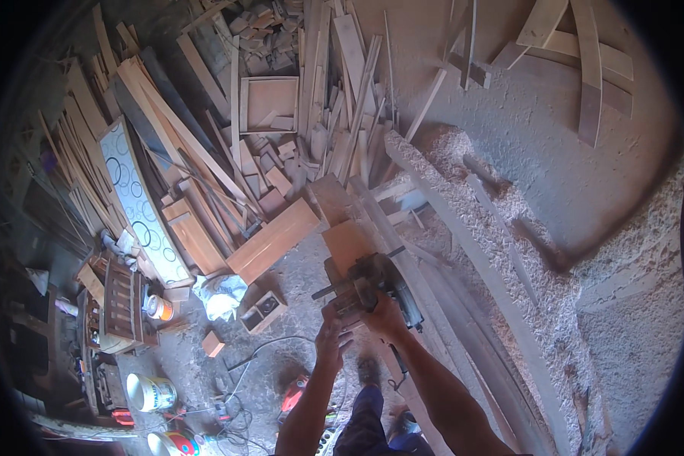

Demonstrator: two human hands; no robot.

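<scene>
A dark handheld power saw [384, 285] rests on a narrow board [346, 247] lying lengthwise in front of me at the centre. My right hand [384, 323] is closed round the saw's handle. My left hand [332, 338] is at the near left of the saw, by its base plate, with fingers apart and slightly bent; whether it touches the plate is hard to tell. Long planks [463, 319] run beside the saw on the right. A cable [281, 340] loops over the floor on the left.
Leaning offcuts and planks [148, 91] fill the back left. A small wooden box [264, 311], a white bag [219, 295], buckets [150, 391] and a red tool [295, 394] lie left of my legs. Wood shavings [543, 327] are heaped along the right.
</scene>
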